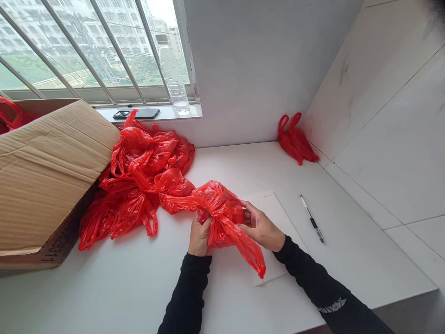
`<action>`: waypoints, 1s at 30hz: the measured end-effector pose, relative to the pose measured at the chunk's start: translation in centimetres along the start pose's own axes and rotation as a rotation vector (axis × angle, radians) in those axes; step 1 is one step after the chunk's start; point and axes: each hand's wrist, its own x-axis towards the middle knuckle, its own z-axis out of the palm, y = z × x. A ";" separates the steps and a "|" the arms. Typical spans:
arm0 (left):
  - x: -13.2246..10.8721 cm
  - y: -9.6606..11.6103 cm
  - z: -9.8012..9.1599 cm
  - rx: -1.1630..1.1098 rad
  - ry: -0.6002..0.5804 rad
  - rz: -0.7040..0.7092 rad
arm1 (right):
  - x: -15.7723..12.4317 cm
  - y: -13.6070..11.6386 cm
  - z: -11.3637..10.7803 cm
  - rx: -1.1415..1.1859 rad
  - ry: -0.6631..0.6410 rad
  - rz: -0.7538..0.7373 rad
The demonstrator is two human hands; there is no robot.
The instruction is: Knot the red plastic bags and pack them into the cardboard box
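Observation:
Between my two hands is a red plastic bag (219,208), knotted at the top, with one loose handle end hanging toward me. My left hand (200,236) grips its near left side, thumb on the plastic and fingers partly hidden behind it. My right hand (262,227) holds the bag's right side, fingers curled around the far edge. What the bag contains is hidden by the crumpled plastic. A sheet of white paper (278,218) lies under and to the right of the bag, partly covered by my right hand and forearm.
A heap of red plastic bags (149,153) lies left of my hands, beside a tilted cardboard box (52,171). A pen (312,218) rests at right; another red bag (295,141) sits in the far corner. A water bottle (174,79) and phone (146,113) are on the windowsill.

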 end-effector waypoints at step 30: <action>-1.3 0.9 1.2 -0.048 -0.285 -0.100 | 0.1 -1.0 -0.5 -0.003 0.302 -0.070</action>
